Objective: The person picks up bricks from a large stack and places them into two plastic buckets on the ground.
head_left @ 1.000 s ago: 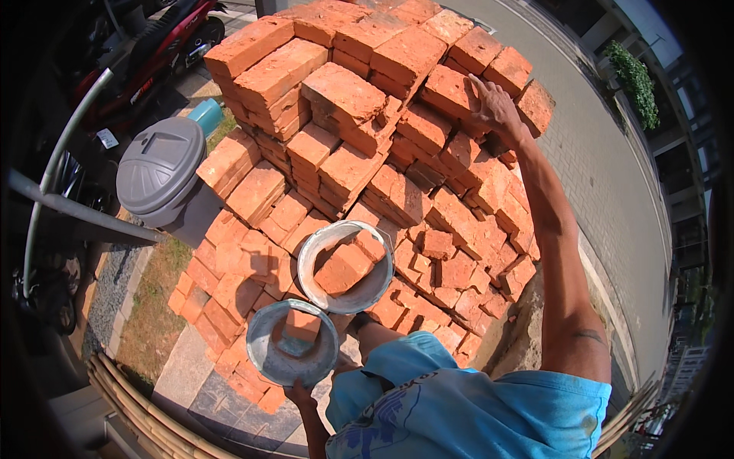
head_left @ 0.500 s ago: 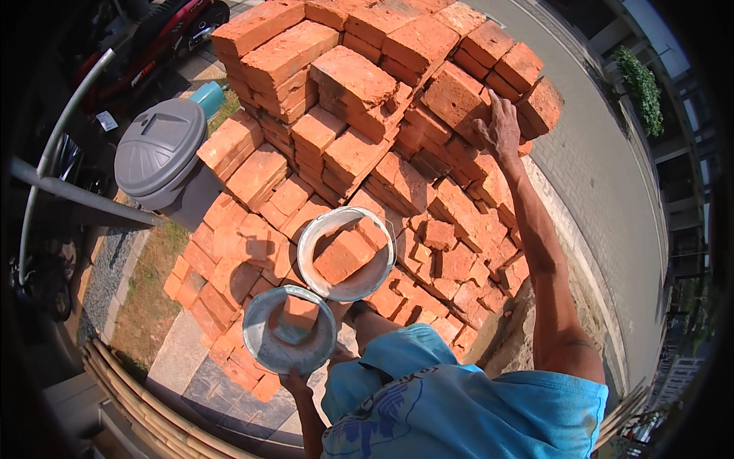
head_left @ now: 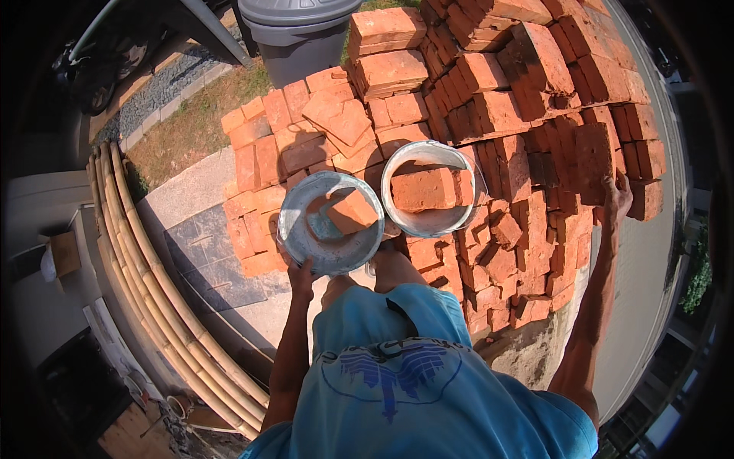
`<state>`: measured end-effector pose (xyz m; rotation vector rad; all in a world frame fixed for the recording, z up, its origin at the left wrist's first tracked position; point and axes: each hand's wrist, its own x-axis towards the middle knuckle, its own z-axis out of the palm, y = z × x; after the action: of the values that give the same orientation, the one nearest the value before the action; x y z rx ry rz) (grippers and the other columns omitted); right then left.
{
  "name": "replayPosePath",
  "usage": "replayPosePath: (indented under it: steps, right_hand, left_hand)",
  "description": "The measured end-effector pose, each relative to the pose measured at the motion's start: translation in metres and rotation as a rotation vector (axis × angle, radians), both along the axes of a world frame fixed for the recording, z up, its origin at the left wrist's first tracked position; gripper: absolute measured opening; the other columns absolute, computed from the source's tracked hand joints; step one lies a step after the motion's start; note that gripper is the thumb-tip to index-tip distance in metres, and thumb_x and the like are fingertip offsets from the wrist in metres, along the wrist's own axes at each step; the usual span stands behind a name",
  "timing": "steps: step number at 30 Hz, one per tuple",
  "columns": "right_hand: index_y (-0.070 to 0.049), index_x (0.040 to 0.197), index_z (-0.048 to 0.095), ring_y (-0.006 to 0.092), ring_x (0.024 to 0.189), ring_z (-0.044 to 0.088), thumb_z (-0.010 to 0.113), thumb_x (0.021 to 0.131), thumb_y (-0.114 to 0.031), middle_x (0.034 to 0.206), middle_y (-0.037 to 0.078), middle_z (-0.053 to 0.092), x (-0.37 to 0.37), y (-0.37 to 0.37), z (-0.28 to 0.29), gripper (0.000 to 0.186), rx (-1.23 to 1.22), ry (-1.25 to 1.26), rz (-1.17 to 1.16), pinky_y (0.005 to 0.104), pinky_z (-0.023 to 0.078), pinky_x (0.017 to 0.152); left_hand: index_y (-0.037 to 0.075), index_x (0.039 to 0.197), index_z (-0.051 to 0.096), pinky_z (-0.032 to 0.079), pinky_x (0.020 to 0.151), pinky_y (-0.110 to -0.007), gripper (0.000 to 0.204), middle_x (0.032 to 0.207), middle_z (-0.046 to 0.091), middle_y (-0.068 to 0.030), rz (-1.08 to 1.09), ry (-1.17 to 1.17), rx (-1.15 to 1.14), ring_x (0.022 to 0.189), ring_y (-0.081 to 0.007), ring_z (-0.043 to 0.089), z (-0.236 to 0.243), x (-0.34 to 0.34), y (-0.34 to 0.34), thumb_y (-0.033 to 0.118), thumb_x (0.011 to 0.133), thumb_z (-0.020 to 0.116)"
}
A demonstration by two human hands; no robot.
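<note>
My left hand (head_left: 297, 266) grips the left plastic bucket (head_left: 329, 249) by its lower-left rim; a brick (head_left: 352, 210) sits inside it over something grey-green. Beside it, a second pale bucket (head_left: 401, 222) holds two bricks (head_left: 420, 189) and rests on the pile of orange-red bricks (head_left: 489, 107). My right hand (head_left: 615, 195) is at the right side of the pile, its fingers closed on a brick (head_left: 592, 164).
A grey lidded bin (head_left: 298, 50) stands behind the pile. Long bamboo poles (head_left: 160, 291) lie along the left, beside paving (head_left: 199, 252) and grass (head_left: 206, 122). A paved road (head_left: 642, 268) runs down the right side. Broken bricks (head_left: 505, 283) cover the slope near my legs.
My view has swung round and down, so the pile shifts right and the bamboo comes further in. My right hand now has a brick pulled slightly out from the stack; my left still holds the bucket.
</note>
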<state>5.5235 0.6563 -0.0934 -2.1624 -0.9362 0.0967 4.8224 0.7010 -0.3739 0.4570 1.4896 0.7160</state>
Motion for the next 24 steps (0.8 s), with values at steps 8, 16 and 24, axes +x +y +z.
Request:
replayPosePath:
  steps: [8,16,24]
  right_hand:
    - [0.003,0.125,0.059,0.0180,0.100,0.063,0.082,0.075,-0.030,0.112,0.012,0.067,-0.141,-0.018,0.022,0.065,-0.112,0.365,0.177,0.0325,0.052,0.086]
    - [-0.006,0.121,0.065,0.0197,0.066,0.068,0.081,0.067,-0.018,0.074,0.017,0.070,-0.347,0.073,-0.061,0.058,-0.720,0.391,0.701,0.0339,0.052,0.065]
    - [-0.007,0.115,0.066,0.0308,0.093,0.069,0.070,0.079,-0.029,0.096,0.017,0.070,-0.501,0.128,-0.195,0.042,-0.878,-0.256,1.218,0.0405,0.055,0.079]
  left_hand:
    - [-0.002,0.132,0.043,0.062,0.074,-0.039,0.045,0.117,0.058,-0.0162,0.012,0.069,0.120,0.100,-0.0248,0.063,0.030,0.017,0.005,0.014,0.092,0.057]
    - [0.001,0.138,0.037,0.062,0.075,-0.040,0.050,0.124,0.054,-0.0176,-0.034,0.000,0.082,0.105,-0.0285,0.062,0.003,-0.002,0.006,0.013,0.093,0.056]
    - [0.000,0.139,0.037,0.051,0.089,-0.036,0.053,0.124,0.056,-0.0161,-0.054,-0.026,0.178,0.109,-0.0247,0.057,0.018,0.003,0.006,0.005,0.089,0.055]
